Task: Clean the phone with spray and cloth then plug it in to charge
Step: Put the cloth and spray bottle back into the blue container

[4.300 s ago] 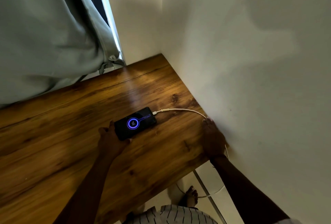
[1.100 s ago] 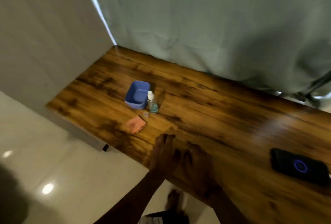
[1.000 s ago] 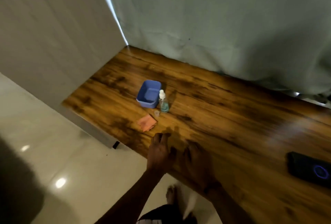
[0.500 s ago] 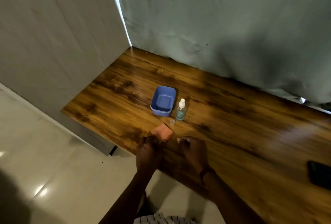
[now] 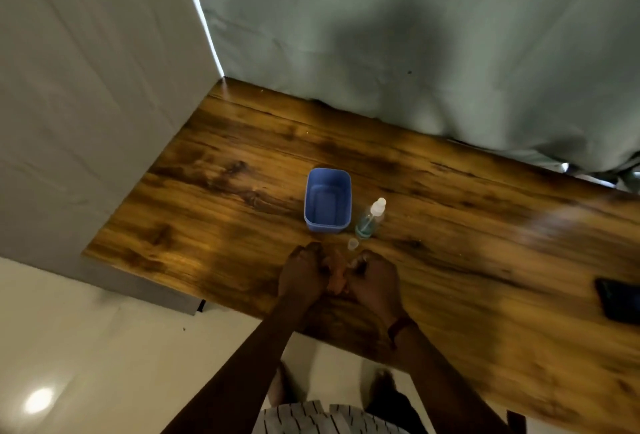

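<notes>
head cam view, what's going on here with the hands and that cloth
A person at a wooden table grips a small orange cloth with the left hand and right hand, near the front edge. Beyond them stand a spray bottle, a small clear cap and a blue tub, untouched. The phone lies far to the right.

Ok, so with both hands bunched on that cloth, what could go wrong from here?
The small clear cap lies loose just beyond the left hand and right hand; lifting the orange cloth they grip could flick it off the table. The spray bottle stands upright close behind the cap, beside the blue tub, so a careless reach might tip it over.
</notes>
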